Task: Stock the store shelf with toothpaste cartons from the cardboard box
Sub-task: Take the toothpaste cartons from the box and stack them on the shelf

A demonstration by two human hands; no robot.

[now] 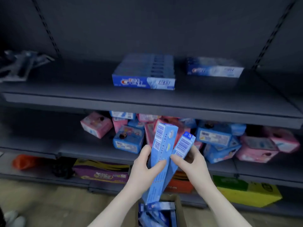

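My left hand (144,167) grips a long blue toothpaste carton (161,154), held nearly upright with its barcode end up. Beside it, my right hand (191,163) holds a second blue carton (182,148), tilted so the two cross near the middle. Both are held above the open cardboard box (178,208) at the bottom, which contains several more blue cartons (157,212). On the dark upper shelf (147,102) lies a neat row of blue cartons (144,72), with another stack (214,68) to its right.
The middle shelf holds a loose heap of pink and blue small boxes (213,138). Purple (101,171), orange and yellow-green boxes (249,192) fill the lowest level. Packaged items (21,66) lie at the upper shelf's left end. A shoe (13,218) shows at bottom left.
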